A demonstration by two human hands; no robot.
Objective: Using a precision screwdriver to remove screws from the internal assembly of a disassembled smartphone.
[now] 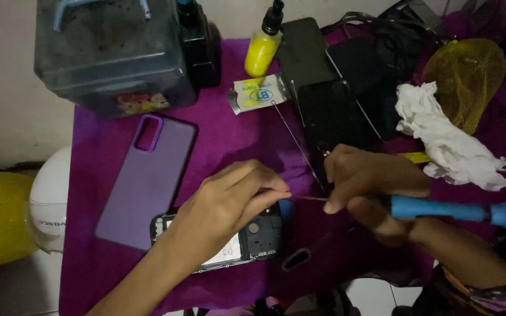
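Head view: the opened phone [247,237] lies with its back cover off on the purple cloth [229,140], near the front edge, partly under the left hand [229,202]; the purple back cover [147,181] lies just beside it, to the left.

The right hand [370,181] holds a blue-handled screwdriver [452,209], and its thin tip points to the left, toward the fingertips of the other hand, just above the upper right corner of the phone. I think the main risk here is a slip; the tip is very close to the fingertips and to the bare parts inside the phone, so a small push in a wrong direction could scratch the board or prick a finger. A second risk is a lost screw; if one is there it is too small to see, and it could roll into the folds of the cloth, because the light is weak.

The fingers of the left hand are nearly closed, thumb and forefinger pinched together at the screwdriver tip; whether something tiny is between them I cannot tell; the palm seems to rest on the phone and keep it down. The right fingers are curled closed around the front of the handle, in a firm grasp.

Behind, well apart, stand a yellow bottle [263,50], a white crumpled tissue [446,140] and a grey plastic box [112,52]; a thin wire [294,137] lies near the dark phones [329,99].
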